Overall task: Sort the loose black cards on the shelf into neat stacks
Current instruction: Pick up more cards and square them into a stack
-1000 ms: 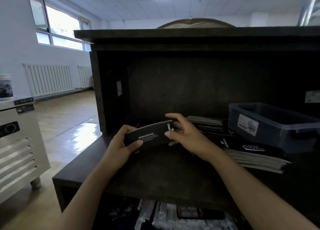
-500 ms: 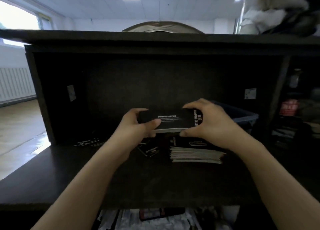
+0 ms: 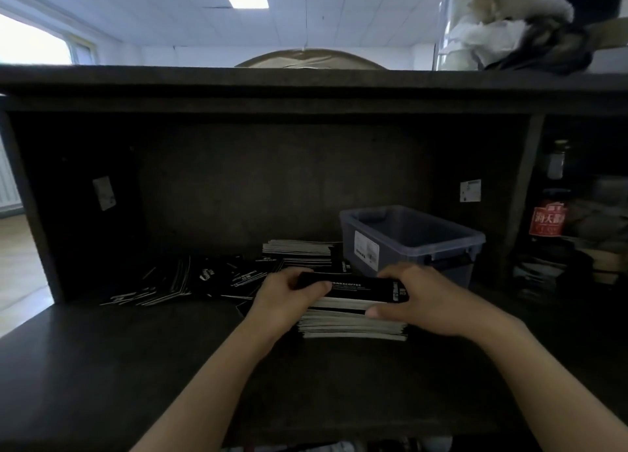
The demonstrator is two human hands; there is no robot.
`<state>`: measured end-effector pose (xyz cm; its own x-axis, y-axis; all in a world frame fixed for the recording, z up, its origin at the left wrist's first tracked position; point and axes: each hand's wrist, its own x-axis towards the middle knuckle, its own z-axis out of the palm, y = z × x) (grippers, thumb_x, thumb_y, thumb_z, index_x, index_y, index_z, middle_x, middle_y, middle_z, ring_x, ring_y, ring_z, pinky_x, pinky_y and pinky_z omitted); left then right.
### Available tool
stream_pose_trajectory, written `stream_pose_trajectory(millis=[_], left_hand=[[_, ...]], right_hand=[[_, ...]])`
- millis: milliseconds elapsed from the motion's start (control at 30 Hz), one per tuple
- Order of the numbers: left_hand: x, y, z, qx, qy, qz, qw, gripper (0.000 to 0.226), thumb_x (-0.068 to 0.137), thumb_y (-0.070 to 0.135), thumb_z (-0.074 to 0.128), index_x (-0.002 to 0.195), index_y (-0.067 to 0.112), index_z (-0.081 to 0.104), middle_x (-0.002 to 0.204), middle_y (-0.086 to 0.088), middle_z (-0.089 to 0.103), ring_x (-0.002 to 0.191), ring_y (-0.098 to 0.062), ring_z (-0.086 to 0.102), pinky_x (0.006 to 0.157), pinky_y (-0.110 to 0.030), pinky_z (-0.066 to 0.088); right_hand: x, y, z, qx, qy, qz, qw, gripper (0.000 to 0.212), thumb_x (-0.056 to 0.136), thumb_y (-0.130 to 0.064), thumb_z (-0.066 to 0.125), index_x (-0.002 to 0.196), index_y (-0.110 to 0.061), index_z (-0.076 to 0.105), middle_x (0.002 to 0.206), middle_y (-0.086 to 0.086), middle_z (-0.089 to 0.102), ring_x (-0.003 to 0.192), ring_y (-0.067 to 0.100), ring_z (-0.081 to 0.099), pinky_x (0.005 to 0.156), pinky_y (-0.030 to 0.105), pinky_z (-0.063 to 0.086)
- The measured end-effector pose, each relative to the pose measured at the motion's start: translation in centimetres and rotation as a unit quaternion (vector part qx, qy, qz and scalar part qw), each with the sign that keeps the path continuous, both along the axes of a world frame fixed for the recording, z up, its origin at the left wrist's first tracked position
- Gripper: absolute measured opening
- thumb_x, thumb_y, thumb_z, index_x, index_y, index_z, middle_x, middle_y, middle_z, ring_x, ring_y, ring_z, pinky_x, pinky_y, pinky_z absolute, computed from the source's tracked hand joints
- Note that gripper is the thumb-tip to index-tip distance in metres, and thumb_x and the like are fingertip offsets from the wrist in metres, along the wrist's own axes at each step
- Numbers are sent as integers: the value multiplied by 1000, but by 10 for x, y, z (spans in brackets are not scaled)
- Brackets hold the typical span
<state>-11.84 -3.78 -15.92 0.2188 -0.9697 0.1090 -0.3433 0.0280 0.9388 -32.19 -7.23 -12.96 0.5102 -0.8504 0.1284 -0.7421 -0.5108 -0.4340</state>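
Note:
A bundle of black cards with white print lies on top of the front stack on the dark shelf. My left hand grips the bundle's left end and my right hand grips its right end. Loose black cards lie scattered to the left. Another neat stack sits further back, beside the bin.
A grey plastic bin stands at the back right of the shelf. A wooden divider closes the compartment on the right, with a bottle and clutter beyond. The shelf's top board hangs overhead.
Both hands have carried the card bundle from the air, to the right and down onto the front stack. My view has swung right.

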Motion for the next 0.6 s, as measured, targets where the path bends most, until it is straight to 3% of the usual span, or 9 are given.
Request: stream_pose_trajectory(millis=[167,400,533,600], left_hand=[[1,-1,-12,0,-28,4,1000,32,86,42,62,111,24,58,105,7,64,96,-6,59,78,-21,47],[5,3,-17,-18,-54,-10,998,64,76,66,56,123,23,56,113,1,67,105,-13,62,98,-39,49],[16,17,-13,-77,-106,3,991,62,88,57,46,138,20,44,129,1,58,118,-12,54,102,-29,43],[36,29,-7,-138,-135,40,980,55,92,50,44,136,17,46,127,0,58,114,-8,55,97,-23,44]], right_hand=[[0,-2,-4,-3,-3,-1,1000,50,73,-49,74,115,-32,53,106,-15,56,90,-5,53,69,12,45],[4,5,4,-38,98,14,994,61,82,-55,59,135,-31,40,131,-8,51,111,3,51,95,26,47],[14,24,7,-98,149,-9,984,76,83,-57,56,146,-32,20,152,-4,30,134,11,34,108,30,34],[28,40,13,-151,169,-10,974,80,83,-59,54,148,-32,14,155,-7,19,139,11,26,111,29,28]])
